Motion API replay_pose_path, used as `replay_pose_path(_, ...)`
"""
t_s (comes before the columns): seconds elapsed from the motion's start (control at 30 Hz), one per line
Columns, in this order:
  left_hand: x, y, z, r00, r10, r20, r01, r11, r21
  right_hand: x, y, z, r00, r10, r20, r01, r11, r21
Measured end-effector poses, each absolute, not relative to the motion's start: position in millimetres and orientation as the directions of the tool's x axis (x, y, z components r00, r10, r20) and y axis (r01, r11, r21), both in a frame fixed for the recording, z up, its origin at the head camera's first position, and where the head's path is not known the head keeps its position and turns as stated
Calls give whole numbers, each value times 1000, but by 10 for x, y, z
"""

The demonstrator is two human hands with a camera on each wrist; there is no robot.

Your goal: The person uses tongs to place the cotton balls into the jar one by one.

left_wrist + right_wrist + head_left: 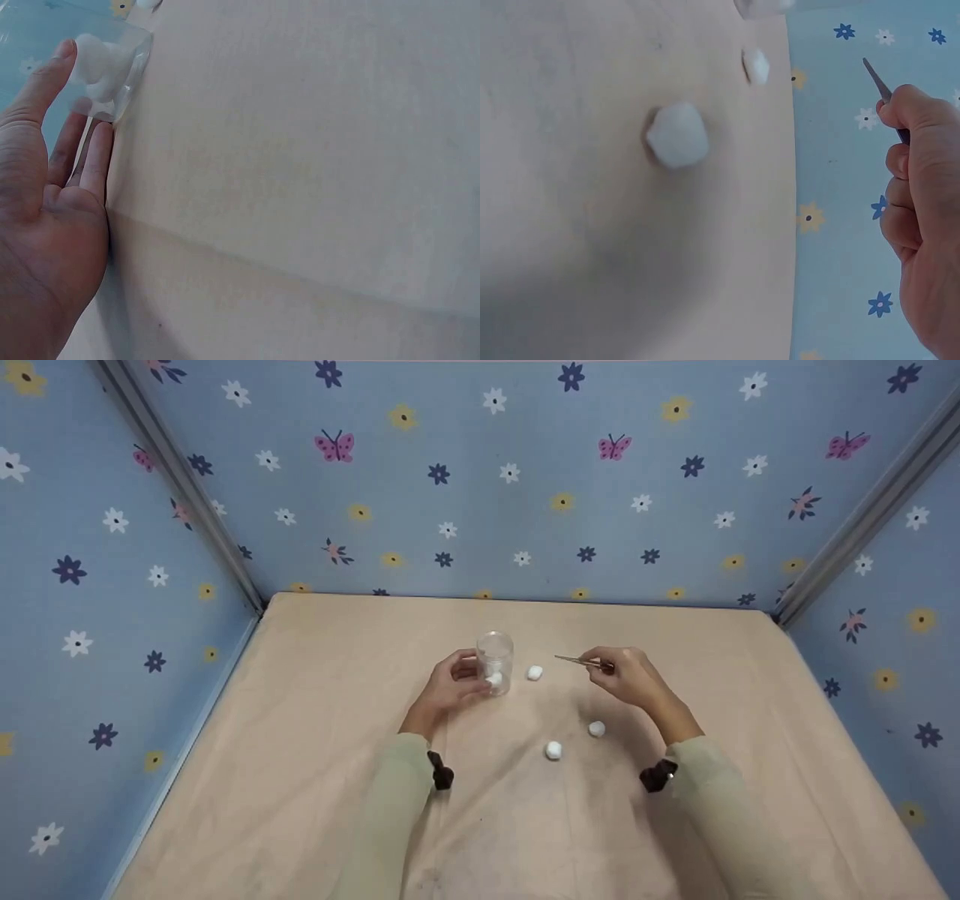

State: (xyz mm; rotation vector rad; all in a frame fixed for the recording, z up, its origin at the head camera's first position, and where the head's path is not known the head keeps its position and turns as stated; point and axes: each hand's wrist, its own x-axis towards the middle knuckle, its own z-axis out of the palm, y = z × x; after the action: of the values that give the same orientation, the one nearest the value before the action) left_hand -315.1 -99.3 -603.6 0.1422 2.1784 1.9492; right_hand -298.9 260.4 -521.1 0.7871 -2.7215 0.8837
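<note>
My left hand (448,688) holds a clear plastic cup (495,647) standing on the table, thumb on the near side and fingers around the back. Cotton balls (101,64) lie at the bottom of the cup; how many is hard to tell. In my right hand (628,676) is a pair of metal tweezers (571,660), tips pointing left toward the cup, with nothing seen between them. One loose cotton ball (535,673) sits just right of the cup. Two more, a cotton ball (596,729) and another cotton ball (553,751), lie nearer to me.
A pale peach cloth (315,720) covers the table. Blue patterned panels (510,510) with flowers and butterflies enclose the back and both sides, with grey metal posts (180,480) at the corners.
</note>
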Motion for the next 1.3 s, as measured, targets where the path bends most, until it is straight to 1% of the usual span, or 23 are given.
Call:
replay_pose_path(0.23,-3164,-991,-6054,-972,222,-73,-47,121,991,-3026,2507,-5101,-851,-432,299,-526,687,-502)
replay_pose_path(0.47,-3169,-984,-6023,-972,220,-85,-58,123,991,-3061,2419,-5076,-862,-418,285,-506,691,-516)
replay_pose_path(0.93,-3166,-992,-6050,-972,220,-84,-58,119,991,-3162,2251,-5345,-860,-474,187,-500,712,-493)
replay_pose_path(1.13,-3152,-994,-6047,-971,227,-77,-53,111,992,-3155,2216,-5462,-889,-442,120,-438,745,-504)
replay_pose_path(1.3,-3133,-996,-6029,-969,233,-77,-56,94,994,-3137,2198,-5580,-910,-405,89,-391,765,-512)
